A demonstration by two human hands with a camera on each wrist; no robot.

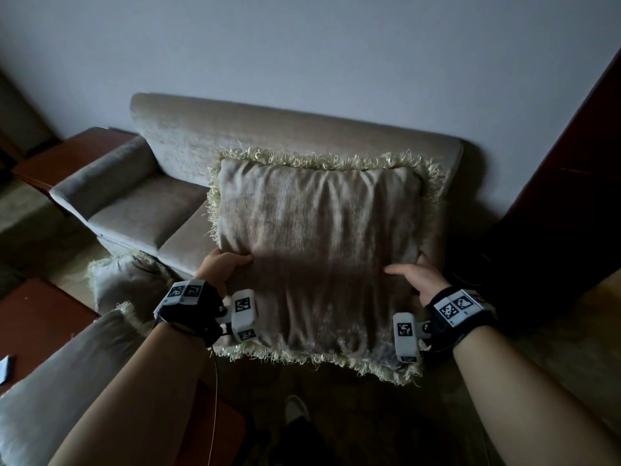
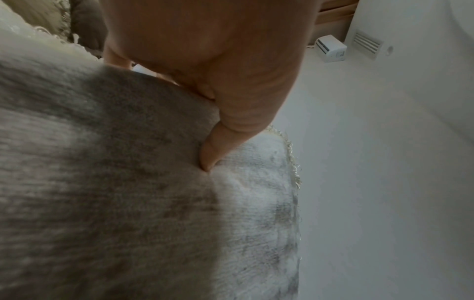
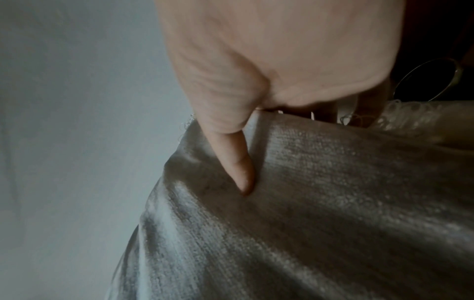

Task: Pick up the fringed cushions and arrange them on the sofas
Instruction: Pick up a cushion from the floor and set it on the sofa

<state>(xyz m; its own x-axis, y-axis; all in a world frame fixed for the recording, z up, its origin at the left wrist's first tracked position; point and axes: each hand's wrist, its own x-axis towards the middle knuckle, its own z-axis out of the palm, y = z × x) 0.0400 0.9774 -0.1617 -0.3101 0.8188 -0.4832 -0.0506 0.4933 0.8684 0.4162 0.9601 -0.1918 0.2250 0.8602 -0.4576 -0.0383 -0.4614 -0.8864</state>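
Note:
A large beige fringed cushion (image 1: 316, 250) hangs in the air in front of the beige sofa (image 1: 188, 146), held flat-on between both hands. My left hand (image 1: 223, 265) grips its left edge, thumb (image 2: 212, 154) pressed into the front fabric (image 2: 102, 182) and fingers behind. My right hand (image 1: 415, 275) grips the right edge the same way, thumb (image 3: 243, 172) on the front of the cushion (image 3: 320, 203), fingers hidden behind it. A second fringed cushion (image 1: 127, 284) lies on the floor by the sofa's front left. A third (image 1: 67, 375) sits under my left forearm.
The sofa stands against a pale wall (image 1: 302, 55). A dark wooden table (image 1: 70, 153) is beside its left arm, and another wooden surface (image 1: 37, 324) lies at the lower left. A dark wooden panel (image 1: 578, 146) rises at the right. My shoe (image 1: 295, 408) shows below.

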